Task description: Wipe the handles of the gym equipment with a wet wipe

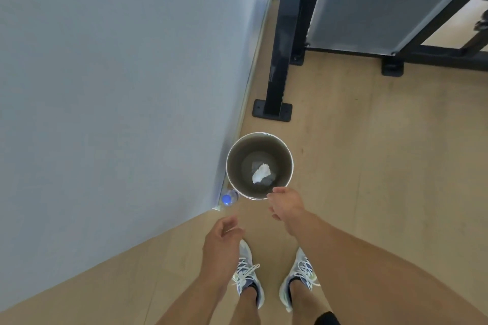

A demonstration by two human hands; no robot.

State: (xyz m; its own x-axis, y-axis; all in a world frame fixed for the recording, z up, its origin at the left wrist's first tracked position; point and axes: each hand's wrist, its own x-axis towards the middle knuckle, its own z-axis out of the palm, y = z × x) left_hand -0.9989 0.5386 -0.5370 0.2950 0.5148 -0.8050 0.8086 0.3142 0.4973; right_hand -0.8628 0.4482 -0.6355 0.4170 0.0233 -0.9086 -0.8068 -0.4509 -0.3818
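A crumpled white wipe [261,173] lies at the bottom of a round metal bin [232,166] that stands on the floor against the wall. My right hand [286,203] hovers over the bin's near rim with relaxed fingers pointing down and nothing in it. My left hand [220,241] hangs lower left of the bin, fingers loosely curled, holding nothing. The black frame of the gym equipment [280,45] stands beyond the bin; no handles show.
A clear bottle with a blue cap [229,198] stands in the corner left of the bin. A white wall [118,87] fills the left. The machine's black base feet [272,111] rest on the wooden floor [383,166]. My two shoes [248,274] are below.
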